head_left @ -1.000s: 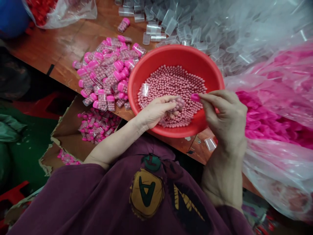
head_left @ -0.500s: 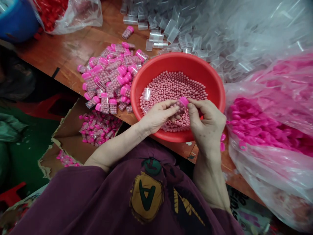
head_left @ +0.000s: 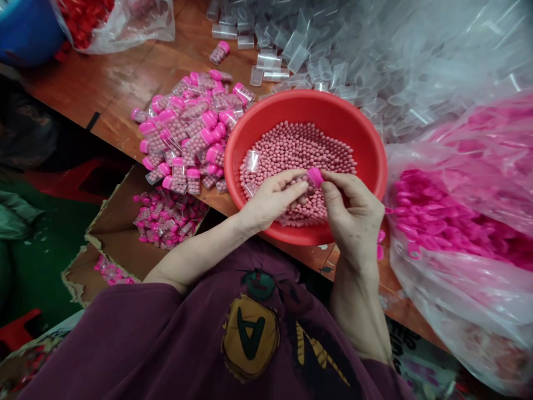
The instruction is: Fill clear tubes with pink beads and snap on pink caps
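- A pink cap (head_left: 315, 177) sits at the end of a small clear plastic vial (head_left: 302, 180), held just above the beads in a red plastic basin (head_left: 308, 105). From my remote view, the vial's body is hard to pick out against them.
- The right hand (head_left: 353, 219) is closed in a pinch, with thumb and forefinger on the cap.
- The left hand (head_left: 272, 200) is curled and grips the vial from the other end.
- Pink beads (head_left: 297, 150) lie in a thick layer in the basin, with a scrap of clear plastic (head_left: 252, 161) resting on them.
- On the wooden table (head_left: 104, 83), left of the basin, is a heap of bead-filled vials with pink caps (head_left: 187, 130). More fill a torn cardboard box (head_left: 112, 244) below the table edge.
- Empty clear vials (head_left: 266, 61) are spread beyond the basin. To its right, a clear plastic bag (head_left: 453, 294) holds loose pink caps (head_left: 433, 219).
- A purple sweatshirt (head_left: 125, 344) with a yellow letter A badge (head_left: 250, 336) fills the foreground.
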{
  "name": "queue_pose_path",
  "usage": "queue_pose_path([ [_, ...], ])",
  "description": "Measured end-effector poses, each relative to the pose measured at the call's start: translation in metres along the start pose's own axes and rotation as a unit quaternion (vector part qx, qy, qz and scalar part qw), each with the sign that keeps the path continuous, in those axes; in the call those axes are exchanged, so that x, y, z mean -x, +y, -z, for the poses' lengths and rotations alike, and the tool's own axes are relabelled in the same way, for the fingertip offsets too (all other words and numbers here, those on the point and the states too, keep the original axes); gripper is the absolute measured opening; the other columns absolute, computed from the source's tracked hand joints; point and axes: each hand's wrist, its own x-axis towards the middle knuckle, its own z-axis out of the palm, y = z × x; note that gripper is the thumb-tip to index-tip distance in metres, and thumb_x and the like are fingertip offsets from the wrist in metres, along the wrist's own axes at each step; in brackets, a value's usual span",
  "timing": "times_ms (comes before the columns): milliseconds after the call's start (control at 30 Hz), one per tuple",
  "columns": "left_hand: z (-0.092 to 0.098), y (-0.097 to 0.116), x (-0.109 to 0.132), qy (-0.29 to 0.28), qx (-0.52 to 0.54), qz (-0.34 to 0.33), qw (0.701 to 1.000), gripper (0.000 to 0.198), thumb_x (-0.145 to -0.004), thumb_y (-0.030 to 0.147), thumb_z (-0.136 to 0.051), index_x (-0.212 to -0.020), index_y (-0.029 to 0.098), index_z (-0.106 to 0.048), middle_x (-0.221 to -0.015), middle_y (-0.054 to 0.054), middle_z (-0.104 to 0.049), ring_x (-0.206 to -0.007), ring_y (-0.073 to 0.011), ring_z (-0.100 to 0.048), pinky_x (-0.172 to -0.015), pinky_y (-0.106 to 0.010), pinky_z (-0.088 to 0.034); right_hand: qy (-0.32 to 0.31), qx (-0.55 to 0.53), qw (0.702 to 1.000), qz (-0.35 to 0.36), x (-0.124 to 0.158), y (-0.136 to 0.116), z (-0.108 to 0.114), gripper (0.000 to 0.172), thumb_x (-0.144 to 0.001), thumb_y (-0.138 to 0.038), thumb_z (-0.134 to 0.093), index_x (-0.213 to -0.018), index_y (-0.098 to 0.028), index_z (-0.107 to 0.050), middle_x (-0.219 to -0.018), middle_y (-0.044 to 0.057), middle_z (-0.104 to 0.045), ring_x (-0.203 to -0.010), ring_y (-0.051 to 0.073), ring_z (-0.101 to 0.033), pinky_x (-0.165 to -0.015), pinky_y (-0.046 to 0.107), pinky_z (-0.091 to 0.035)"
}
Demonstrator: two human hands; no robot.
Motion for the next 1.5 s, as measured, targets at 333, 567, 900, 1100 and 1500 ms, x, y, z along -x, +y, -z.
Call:
queue_pose_path([
  [333,-0.003,0.004,0.002,0.011,0.008,0.024,1.000,0.008,-0.104,0.019,-0.078,-0.111,0.018,-0.082,-0.089,0.000,-0.069,-0.078,-0.0111,-0.064,-0.069,-0.023,-0.046,-0.001,-0.018,1.000,0.005,0.001,0.006,0.000,0.019,-0.110,-0.037,-0.073,-0.119,-0.033,-0.090,-0.110,0.006,-0.087,-0.102,0.027,-0.083,-0.095,0.049,-0.072],
  [567,-0.007,0.004,0.005,0.026,-0.006,-0.014,1.000,0.012,-0.100,0.025,-0.086,-0.109,0.020,-0.081,-0.091,0.001,-0.069,-0.075,-0.0104,-0.060,-0.073,-0.024,-0.051,-0.043,0.021,0.997,0.055,-0.003,-0.001,0.006,0.017,-0.110,-0.037,-0.074,-0.117,-0.034,-0.089,-0.110,0.007,-0.086,-0.098,0.026,-0.082,-0.094,0.046,-0.072],
  [900,-0.002,0.012,0.008,-0.018,-0.010,0.034,0.999,0.025,-0.092,0.035,-0.096,-0.102,0.018,-0.081,-0.077,0.004,-0.063,-0.065,-0.0084,-0.053,-0.060,-0.024,-0.040,-0.008,-0.121,0.993,0.013,-0.020,0.019,0.004,0.043,-0.096,-0.049,-0.094,-0.131,-0.037,-0.072,-0.115,0.001,-0.079,-0.077,0.016,-0.071,-0.067,0.032,-0.064],
  [1100,-0.004,0.009,0.004,0.016,0.000,0.032,0.999,0.033,-0.090,0.042,-0.099,-0.100,0.018,-0.081,-0.078,0.004,-0.064,-0.065,-0.0077,-0.055,-0.058,-0.024,-0.038,-0.021,-0.042,0.999,0.027,-0.010,0.008,-0.012,0.016,-0.112,-0.043,-0.073,-0.116,-0.031,-0.082,-0.108,0.005,-0.081,-0.101,0.024,-0.080,-0.090,0.043,-0.069],
  [1500,0.001,-0.001,0.000,-0.010,-0.009,-0.021,1.000,0.027,-0.095,0.037,-0.094,-0.114,0.019,-0.087,-0.102,-0.003,-0.079,-0.089,-0.0141,-0.069,-0.089,-0.028,-0.058,0.036,-0.099,0.993,-0.050,0.014,0.020,-0.025,0.034,-0.113,-0.046,-0.071,-0.144,-0.040,-0.082,-0.125,0.006,-0.082,-0.118,0.028,-0.081,-0.103,0.053,-0.072],
])
